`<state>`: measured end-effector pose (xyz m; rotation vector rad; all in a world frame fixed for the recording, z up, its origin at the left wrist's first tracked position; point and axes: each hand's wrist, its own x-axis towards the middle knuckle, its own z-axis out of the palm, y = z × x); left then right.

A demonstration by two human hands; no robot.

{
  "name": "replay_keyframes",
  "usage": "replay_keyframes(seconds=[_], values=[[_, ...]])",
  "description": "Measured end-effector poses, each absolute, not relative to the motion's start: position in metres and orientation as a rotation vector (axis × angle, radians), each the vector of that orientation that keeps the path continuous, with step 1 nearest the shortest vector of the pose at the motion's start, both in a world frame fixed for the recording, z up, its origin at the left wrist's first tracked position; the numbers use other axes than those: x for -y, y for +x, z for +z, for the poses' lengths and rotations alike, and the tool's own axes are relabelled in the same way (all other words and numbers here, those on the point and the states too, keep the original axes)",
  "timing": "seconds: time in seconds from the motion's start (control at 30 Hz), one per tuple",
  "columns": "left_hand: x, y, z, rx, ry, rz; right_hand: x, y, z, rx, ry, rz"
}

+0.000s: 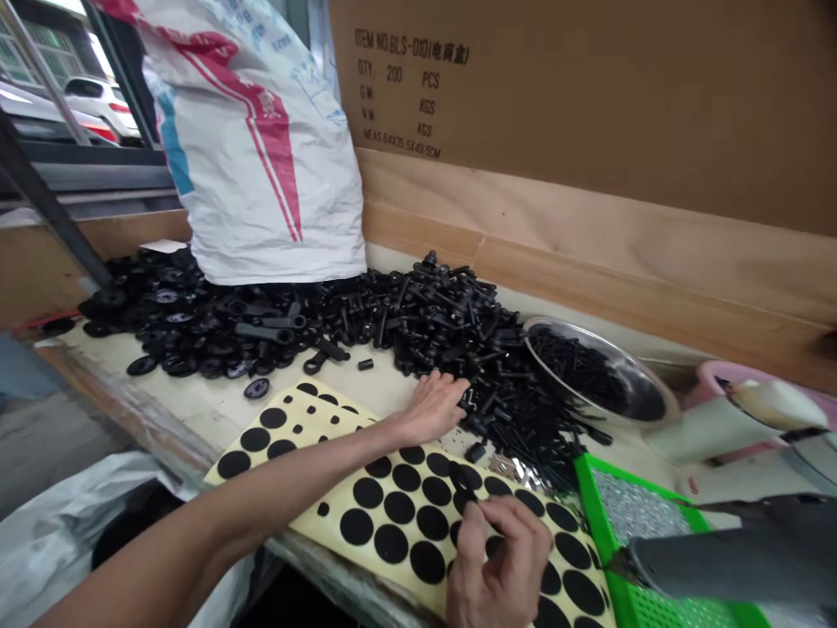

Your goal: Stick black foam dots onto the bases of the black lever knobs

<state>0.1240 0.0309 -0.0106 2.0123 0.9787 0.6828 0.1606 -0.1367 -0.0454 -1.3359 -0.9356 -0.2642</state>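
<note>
My left hand (432, 406) reaches forward into the near edge of a big pile of black plastic parts (432, 323); its fingers curl among the pieces, and what they grip is hidden. My right hand (500, 563) hovers low over a pale yellow sheet of round black stickers (398, 510). Its thumb and forefinger pinch a small black piece (463, 482) just above the sheet.
A steel bowl of black screws (598, 375) stands right of the pile. A green tray with small silver parts (637, 523) sits at the right, a grey tool (732, 558) across it. A white woven sack (255, 139) and a cardboard box (588, 96) stand behind.
</note>
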Motion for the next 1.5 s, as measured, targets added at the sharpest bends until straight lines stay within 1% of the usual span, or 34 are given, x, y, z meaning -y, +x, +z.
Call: replay_keyframes(seconds=[0.1, 0.23, 0.33, 0.5, 0.57, 0.63, 0.73, 0.8, 0.9, 0.97, 1.07, 1.17, 1.23, 1.33, 1.4, 1.5], values=[[-0.055, 0.142, -0.019, -0.915, 1.891, 0.638, 0.136, 0.167, -0.047, 0.978, -1.385, -0.191], [-0.061, 0.116, -0.016, -0.896, 1.631, 0.623, 0.138, 0.173, -0.046, 0.941, -1.387, -0.08], [-0.033, 0.079, -0.003, -0.834, 1.417, 0.61, 0.136, 0.175, -0.041, 0.77, -1.319, 0.14], [0.047, 0.034, 0.007, -0.678, 1.049, 0.501, 0.135, 0.174, -0.027, 0.556, -1.157, 0.752], [0.071, 0.025, 0.007, -0.692, 0.95, 0.532, 0.136, 0.172, -0.021, 0.58, -1.131, 0.854], [0.085, 0.02, 0.008, -0.8, 1.143, 0.643, 0.137, 0.166, -0.015, 0.628, -1.135, 0.87], [0.095, 0.016, 0.009, -0.937, 1.696, 0.786, 0.137, 0.152, -0.007, 0.681, -1.194, 0.862], [0.1, 0.016, 0.005, -0.999, 1.948, 0.859, 0.136, 0.142, -0.005, 0.723, -1.271, 0.819], [0.106, 0.019, -0.006, -1.165, 2.137, 0.913, 0.134, 0.128, -0.008, 0.809, -1.409, 0.681], [0.108, 0.02, -0.01, -1.258, 2.164, 0.896, 0.133, 0.122, -0.009, 0.859, -1.455, 0.645], [0.101, 0.015, -0.008, -1.257, 1.875, 0.925, 0.134, 0.124, -0.003, 0.881, -1.415, 0.703], [0.087, -0.001, 0.001, -0.969, 1.272, 0.885, 0.137, 0.138, 0.006, 0.813, -1.416, 0.628], [0.079, -0.012, 0.003, -0.79, 0.976, 0.845, 0.14, 0.149, 0.007, 0.729, -1.427, 0.581], [0.077, -0.022, 0.0, -0.723, 0.794, 0.831, 0.144, 0.158, 0.003, 0.716, -1.395, 0.787], [0.08, -0.022, -0.005, -0.718, 0.765, 0.805, 0.145, 0.157, -0.002, 0.749, -1.387, 0.972], [0.083, -0.019, -0.009, -0.711, 0.753, 0.783, 0.146, 0.149, -0.006, 0.726, -1.379, 1.149]])
